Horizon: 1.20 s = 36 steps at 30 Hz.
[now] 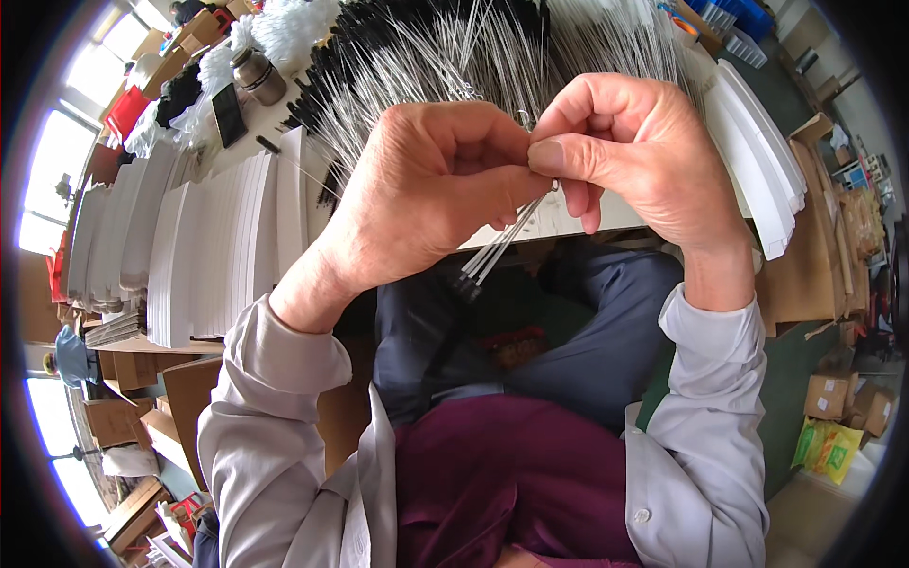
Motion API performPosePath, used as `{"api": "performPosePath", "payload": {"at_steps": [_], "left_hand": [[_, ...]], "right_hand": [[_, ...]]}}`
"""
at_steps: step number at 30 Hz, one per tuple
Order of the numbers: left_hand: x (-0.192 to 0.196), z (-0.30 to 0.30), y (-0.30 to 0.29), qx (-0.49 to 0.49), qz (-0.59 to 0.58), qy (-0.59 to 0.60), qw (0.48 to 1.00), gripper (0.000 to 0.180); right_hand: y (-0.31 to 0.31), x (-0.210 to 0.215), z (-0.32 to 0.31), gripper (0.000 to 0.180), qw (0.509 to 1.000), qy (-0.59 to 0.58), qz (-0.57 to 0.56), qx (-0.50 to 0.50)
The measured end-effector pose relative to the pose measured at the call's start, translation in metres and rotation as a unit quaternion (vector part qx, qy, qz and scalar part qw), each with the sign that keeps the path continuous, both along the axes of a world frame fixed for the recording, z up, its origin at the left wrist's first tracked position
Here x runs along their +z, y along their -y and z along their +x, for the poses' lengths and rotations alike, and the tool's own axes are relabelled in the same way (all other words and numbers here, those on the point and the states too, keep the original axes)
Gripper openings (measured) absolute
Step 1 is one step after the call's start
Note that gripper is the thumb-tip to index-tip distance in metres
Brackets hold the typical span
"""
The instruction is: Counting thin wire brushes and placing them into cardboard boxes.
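Observation:
Both hands meet over the table's front edge, fingers closed in a pinch. My left hand (pixel 426 180) grips a small bundle of thin wire brushes (pixel 507 239), whose dark bristle ends hang down over my lap. At the top end of that bundle, thumb and forefinger of my right hand (pixel 630 151) are pressed together against the left fingertips. A bit of shiny metal, perhaps a ring or wire loop, shows between the hands; the fingers hide most of it. Just beyond lies a large heap of similar wire brushes (pixel 436 80) with black bristle ends.
Stacks of folded white cartons (pixel 213 246) stand on the left, and more white cartons (pixel 757 156) on the right. A dark phone (pixel 229 115) and a metal flask (pixel 258 78) lie at the back left, near clear plastic bags (pixel 294 33). Brown cardboard (pixel 805 251) stands right of the table.

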<state>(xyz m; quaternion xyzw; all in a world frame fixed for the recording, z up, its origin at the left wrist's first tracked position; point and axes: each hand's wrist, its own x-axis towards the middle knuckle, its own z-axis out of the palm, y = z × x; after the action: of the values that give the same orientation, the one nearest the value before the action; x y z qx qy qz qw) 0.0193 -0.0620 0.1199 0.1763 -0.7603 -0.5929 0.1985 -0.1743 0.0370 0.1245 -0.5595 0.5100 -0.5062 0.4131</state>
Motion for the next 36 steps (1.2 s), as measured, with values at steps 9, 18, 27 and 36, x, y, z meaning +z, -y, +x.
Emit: {"api": "performPosePath", "payload": {"at_steps": [9,18,27,36], "left_hand": [[-0.012,-0.012,-0.001,-0.016,0.022,-0.034,0.999,0.012],[-0.013,-0.023,-0.008,0.015,0.078,-0.098,0.992,0.014],[-0.003,-0.017,-0.023,0.018,0.062,-0.126,0.990,0.014],[-0.007,0.002,-0.062,-0.135,0.103,-0.193,0.966,0.009]], "right_hand": [[-0.009,-0.020,-0.015,0.019,0.993,0.113,-0.017,0.023],[-0.029,-0.065,-0.006,0.044,0.996,0.057,-0.046,-0.052],[-0.077,-0.126,0.029,0.084,0.899,0.378,0.224,0.008],[-0.122,-0.127,0.062,0.070,0.705,0.706,0.073,0.003]]}}
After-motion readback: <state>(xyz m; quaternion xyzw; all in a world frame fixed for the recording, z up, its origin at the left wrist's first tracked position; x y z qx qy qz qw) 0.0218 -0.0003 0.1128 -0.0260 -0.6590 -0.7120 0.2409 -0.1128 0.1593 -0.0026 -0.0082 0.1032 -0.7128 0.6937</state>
